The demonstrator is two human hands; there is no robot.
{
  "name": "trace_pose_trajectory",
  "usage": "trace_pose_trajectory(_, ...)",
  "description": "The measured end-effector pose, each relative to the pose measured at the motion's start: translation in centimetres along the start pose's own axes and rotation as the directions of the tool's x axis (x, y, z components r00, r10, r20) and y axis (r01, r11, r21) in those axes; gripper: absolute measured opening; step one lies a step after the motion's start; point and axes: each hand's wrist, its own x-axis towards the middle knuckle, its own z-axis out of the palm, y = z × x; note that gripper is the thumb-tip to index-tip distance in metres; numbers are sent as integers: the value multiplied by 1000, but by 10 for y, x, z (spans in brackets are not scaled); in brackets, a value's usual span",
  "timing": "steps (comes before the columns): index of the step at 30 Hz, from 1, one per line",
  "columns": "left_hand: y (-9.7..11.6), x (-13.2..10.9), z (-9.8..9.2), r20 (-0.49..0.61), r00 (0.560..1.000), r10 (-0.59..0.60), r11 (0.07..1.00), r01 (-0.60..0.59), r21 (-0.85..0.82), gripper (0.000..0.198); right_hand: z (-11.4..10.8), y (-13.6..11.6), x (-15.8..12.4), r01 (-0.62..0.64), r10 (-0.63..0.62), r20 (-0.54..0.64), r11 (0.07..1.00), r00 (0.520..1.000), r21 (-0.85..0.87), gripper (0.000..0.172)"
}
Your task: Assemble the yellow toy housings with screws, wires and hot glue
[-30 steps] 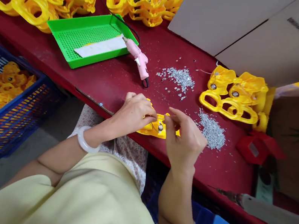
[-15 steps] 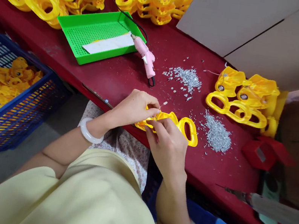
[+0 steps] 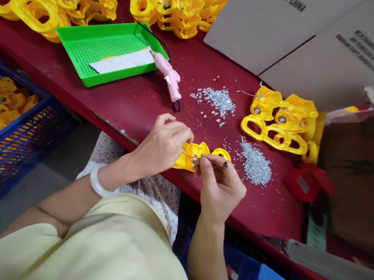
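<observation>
Right hand [image 3: 220, 189] shifted rightward, pinching dark piece [image 3: 225, 164].
Left hand [image 3: 162, 148]: grip unclear; wiring step seemingly needs mid-frame yellow shell [image 3: 186, 161] steady.

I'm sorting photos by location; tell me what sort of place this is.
Probably a factory assembly shop, going by the heap of tiny metal pieces, the stacked yellow parts and the blue crate holding similar ones.

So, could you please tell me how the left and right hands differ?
The left hand has a white bangle on its wrist; the right hand has none. The right hand pinches a slim black-ended item; the left hand's grip is hidden from view. Both are at the same yellow plastic shell.
</observation>
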Motion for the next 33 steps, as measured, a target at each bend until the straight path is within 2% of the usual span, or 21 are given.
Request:
trace_pose_trajectory(2,7,-3,1,22,999,45,997,-44,-59,24,2,2,-1,-141,147,-38,983,988,120,14)
trace_pose_trajectory(4,13,-4,3,66,997,37,991,-28,-134,27,3,5,0,-186,194,-30,966,980,180,16)
trace_pose_trajectory(6,15,-4,4,99,995,19,983,-1,-183,23,3,6,1,-172,179,-17,963,984,208,14)
trace_pose_trajectory(9,15,-2,5,95,995,3,979,16,-201,5,0,9,3,-148,159,-22,957,987,249,10)
trace_pose_trajectory(15,12,-2,7,18,999,26,988,-23,-151,14,-10,13,3,-263,304,-80,907,949,327,18)
trace_pose_trajectory(19,14,-1,8,13,998,58,995,-57,-84,15,-16,12,5,-257,295,-79,914,952,313,18)
trace_pose_trajectory(25,20,-1,10,10,998,63,993,-62,-101,10,-18,15,3,-269,282,-15,930,959,250,17)
trace_pose_trajectory(28,22,-1,11,31,998,48,996,-46,-73,16,-17,17,0,-188,195,-39,973,980,132,16)
trace_pose_trajectory(30,24,0,12,20,1000,-8,999,8,-40,20,-17,18,-1,-20,14,-108,999,994,-50,18)
trace_pose_trajectory(31,25,0,13,12,999,-40,999,40,-31,20,-17,18,0,85,-106,-122,982,987,-166,20)
trace_pose_trajectory(33,26,1,14,4,997,-83,996,83,-29,20,-16,18,1,278,-326,-73,886,942,-371,22)
